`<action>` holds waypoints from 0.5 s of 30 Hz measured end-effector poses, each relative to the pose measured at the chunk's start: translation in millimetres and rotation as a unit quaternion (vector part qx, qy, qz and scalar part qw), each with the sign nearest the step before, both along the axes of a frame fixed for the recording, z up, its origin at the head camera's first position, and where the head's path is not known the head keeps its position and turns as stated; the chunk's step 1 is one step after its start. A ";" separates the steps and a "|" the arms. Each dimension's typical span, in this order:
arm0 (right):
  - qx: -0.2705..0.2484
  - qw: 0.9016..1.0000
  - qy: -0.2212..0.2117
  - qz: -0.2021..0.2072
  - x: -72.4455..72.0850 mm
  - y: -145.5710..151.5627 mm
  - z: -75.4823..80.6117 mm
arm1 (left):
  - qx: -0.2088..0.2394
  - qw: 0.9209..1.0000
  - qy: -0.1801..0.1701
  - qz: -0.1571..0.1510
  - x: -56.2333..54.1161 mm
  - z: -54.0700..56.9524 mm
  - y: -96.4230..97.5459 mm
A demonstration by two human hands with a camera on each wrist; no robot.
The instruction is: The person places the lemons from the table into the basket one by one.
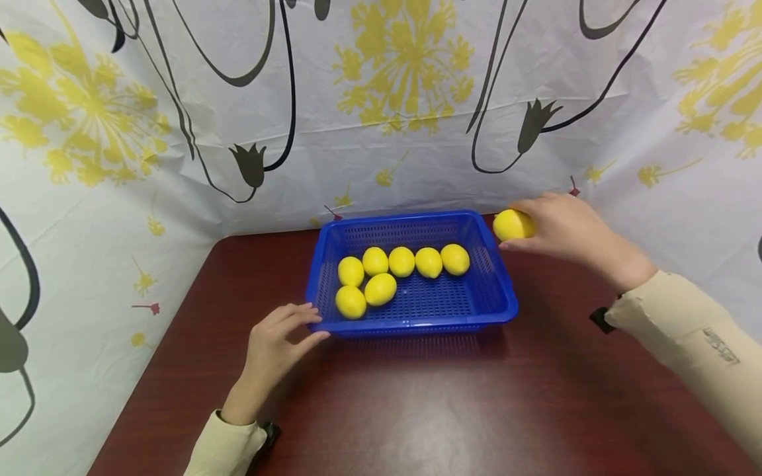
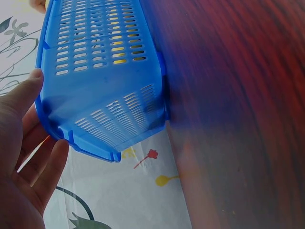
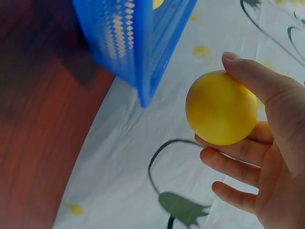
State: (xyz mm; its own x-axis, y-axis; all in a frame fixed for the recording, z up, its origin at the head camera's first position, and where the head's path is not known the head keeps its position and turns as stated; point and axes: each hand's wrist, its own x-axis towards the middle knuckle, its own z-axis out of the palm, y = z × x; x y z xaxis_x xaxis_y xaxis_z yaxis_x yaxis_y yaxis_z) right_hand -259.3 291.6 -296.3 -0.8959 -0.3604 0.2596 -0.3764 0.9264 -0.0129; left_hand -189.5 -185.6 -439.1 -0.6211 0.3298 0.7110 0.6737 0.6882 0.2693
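Beside the right end of a blue plastic basket, my right hand pinches a yellow lemon between thumb and fingers. In the right wrist view this lemon shows clearly, with the lower fingers spread beneath it. Several more lemons lie in the basket, most of them in a row along the back and two nearer the front left. At the basket's near left corner is my left hand, its fingers loosely extended. The left wrist view has its thumb and fingertips right at the blue rim.
The basket stands on a dark reddish-brown table, towards its back edge. Behind and at both sides hangs a white cloth printed with yellow flowers and dark stems. A dark band shows at the right sleeve.
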 end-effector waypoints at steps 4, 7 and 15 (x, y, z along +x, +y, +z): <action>0.005 0.999 0.019 0.027 -3.5 -17.3 5.1 | -0.003 1.000 -0.007 0.003 0.7 1.4 0.4; 0.010 0.998 0.036 0.049 -8.0 -29.8 6.8 | -0.003 1.000 -0.009 0.006 1.2 1.3 0.6; 0.012 0.992 0.052 0.111 -20.7 -62.3 10.6 | 0.002 1.000 -0.006 0.001 0.8 1.2 1.2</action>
State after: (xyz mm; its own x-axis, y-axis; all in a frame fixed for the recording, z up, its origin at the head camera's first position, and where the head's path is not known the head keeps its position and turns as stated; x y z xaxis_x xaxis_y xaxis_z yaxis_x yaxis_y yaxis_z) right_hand -280.0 229.3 -285.7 -0.7621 -0.5537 0.3356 -0.5697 0.8197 0.0589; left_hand -188.7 -184.3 -437.8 -0.6297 0.3254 0.7054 0.6691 0.6885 0.2798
